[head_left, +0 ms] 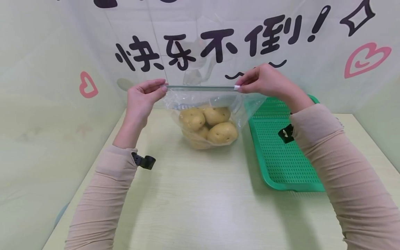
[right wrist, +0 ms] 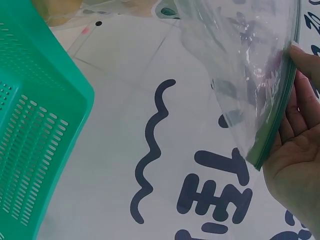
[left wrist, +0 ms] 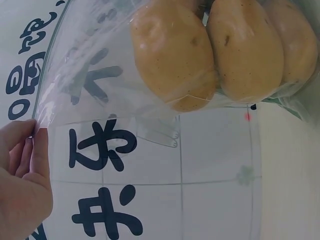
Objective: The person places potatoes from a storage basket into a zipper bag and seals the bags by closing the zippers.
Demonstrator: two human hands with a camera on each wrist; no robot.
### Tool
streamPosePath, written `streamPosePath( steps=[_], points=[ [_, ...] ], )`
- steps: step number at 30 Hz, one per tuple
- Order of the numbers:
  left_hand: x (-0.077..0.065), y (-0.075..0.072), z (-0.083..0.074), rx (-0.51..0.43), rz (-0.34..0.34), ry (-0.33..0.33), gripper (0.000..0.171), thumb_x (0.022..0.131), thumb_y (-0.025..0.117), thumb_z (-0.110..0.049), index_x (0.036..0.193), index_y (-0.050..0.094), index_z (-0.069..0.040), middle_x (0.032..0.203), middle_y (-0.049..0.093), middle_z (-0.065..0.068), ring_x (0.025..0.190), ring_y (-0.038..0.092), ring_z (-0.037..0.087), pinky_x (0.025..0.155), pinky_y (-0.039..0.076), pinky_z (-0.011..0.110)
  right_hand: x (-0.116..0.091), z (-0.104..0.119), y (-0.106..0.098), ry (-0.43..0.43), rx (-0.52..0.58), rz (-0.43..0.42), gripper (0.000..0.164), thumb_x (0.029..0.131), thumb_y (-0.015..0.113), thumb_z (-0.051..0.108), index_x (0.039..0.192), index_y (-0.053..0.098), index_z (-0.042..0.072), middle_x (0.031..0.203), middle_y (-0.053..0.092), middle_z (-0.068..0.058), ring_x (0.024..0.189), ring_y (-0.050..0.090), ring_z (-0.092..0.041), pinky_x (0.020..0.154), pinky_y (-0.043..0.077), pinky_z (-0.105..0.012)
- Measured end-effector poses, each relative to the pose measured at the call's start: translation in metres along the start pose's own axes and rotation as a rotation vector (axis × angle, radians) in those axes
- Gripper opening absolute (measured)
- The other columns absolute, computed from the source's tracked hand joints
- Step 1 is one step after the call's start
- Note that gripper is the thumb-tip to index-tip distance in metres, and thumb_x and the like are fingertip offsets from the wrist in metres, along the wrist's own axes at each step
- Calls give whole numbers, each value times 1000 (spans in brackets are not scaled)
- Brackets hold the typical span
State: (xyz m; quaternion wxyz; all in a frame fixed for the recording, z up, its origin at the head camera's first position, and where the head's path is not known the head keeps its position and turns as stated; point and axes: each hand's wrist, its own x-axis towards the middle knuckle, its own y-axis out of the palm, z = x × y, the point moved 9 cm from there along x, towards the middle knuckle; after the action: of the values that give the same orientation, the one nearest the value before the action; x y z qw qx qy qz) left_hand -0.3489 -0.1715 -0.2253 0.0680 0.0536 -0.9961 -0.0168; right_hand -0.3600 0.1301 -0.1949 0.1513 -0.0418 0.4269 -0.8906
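A clear slider zip bag (head_left: pixel 204 99) hangs from both hands, its top edge stretched straight between them. Several potatoes (head_left: pixel 222 133) lie together at the bottom of the bag; whether it touches the table is hard to tell. My left hand (head_left: pixel 142 99) pinches the left end of the zip between thumb and fingers. At the white slider (head_left: pixel 237 87), my right hand (head_left: pixel 265 81) pinches the zip with thumb and fingers. The bag's right corner runs on past that grip, and in the right wrist view its green zip strip (right wrist: pixel 272 127) lies against the palm.
A green perforated basket (head_left: pixel 265 173) stands on the right of the pale table (head_left: pixel 193 201), partly behind the right forearm. Behind the table, a white sheet (head_left: pixel 200 21) bears black characters and pink hearts.
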Motion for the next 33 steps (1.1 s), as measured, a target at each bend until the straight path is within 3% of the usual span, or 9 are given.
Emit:
streamPosePath(
  steps=[33],
  points=[
    [-1,-1,0,6,-5,4,34,83,70,-1,116,63,5,82,71,-13,79,67,2,78,56,12,-2,-14,-5,28,-8,9,33,86,71,29,112,70,9,91,71,8,85,59,-4,87,46,-26]
  ],
)
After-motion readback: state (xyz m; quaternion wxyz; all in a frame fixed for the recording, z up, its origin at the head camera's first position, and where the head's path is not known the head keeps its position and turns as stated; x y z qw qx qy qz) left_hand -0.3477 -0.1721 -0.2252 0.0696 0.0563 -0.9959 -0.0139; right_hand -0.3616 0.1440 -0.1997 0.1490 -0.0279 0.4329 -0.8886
